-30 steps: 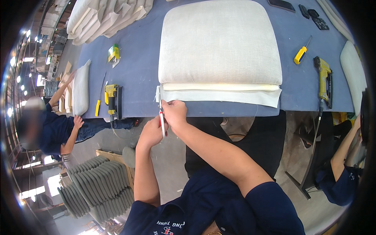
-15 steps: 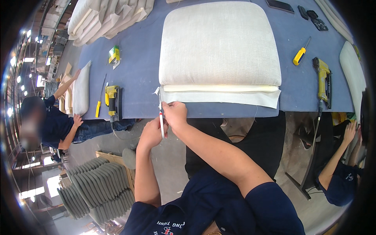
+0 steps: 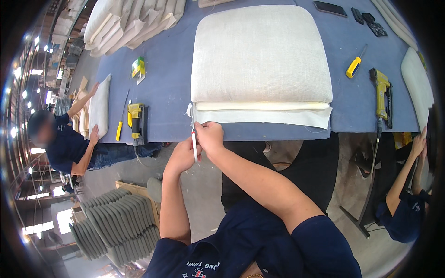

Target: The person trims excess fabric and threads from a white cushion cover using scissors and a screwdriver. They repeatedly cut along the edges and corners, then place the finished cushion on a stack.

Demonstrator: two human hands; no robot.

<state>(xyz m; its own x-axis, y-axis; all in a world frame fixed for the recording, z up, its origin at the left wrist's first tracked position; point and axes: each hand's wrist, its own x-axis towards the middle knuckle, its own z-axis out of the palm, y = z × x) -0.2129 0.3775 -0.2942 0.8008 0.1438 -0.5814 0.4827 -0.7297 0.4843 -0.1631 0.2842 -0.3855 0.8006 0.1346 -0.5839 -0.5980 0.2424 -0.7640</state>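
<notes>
A cream fabric-covered seat cushion (image 3: 262, 55) lies on the blue table in front of me, a pale fabric flap (image 3: 264, 116) running along its near edge. My left hand (image 3: 181, 156) is closed on white-and-red-handled scissors (image 3: 194, 144). The scissors point away from me, their blades at the flap's left end, beside the cushion's near left corner. Just right of the scissors, my right hand (image 3: 210, 137) pinches the flap's near left corner, its fingertips partly hidden.
Yellow staple guns (image 3: 137, 123) (image 3: 381, 95) lie on both sides, each beside a yellow-handled screwdriver (image 3: 119, 130) (image 3: 354, 67). A stack of covers (image 3: 134, 21) fills the far left. Co-workers stand at left, hands on a cushion (image 3: 99, 106), and at right.
My hands and scissors have shifted only slightly, with the blades still at the flap's left end. The right co-worker's hands have moved up toward the cushion there. The whole view has shifted a little.
</notes>
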